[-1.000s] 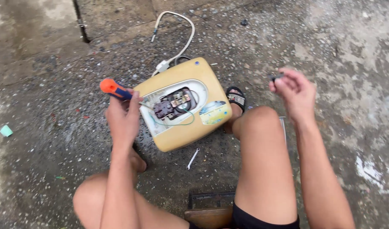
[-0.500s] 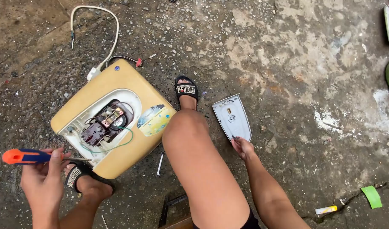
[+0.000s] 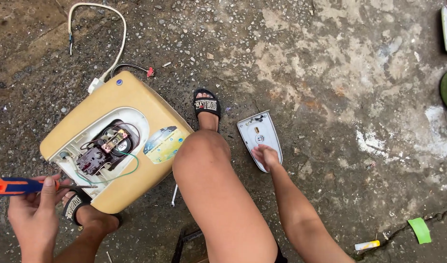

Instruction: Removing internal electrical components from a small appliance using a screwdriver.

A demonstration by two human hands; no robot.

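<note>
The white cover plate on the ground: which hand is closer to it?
Right. The right hand rests on the plate's near end; the left hand holds a screwdriver beyond the yellow casing.

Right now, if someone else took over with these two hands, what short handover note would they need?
Left hand: holds an orange-handled screwdriver, tip by the edge of the heater's opening.
Right hand: rests on the grey cover plate lying on the concrete, right of the knee.
Yellow water heater: flat on the ground between the feet.
Done: cover off, thermostat and wiring exposed.
Left: the inner parts look in place; cover not refitted.
</note>
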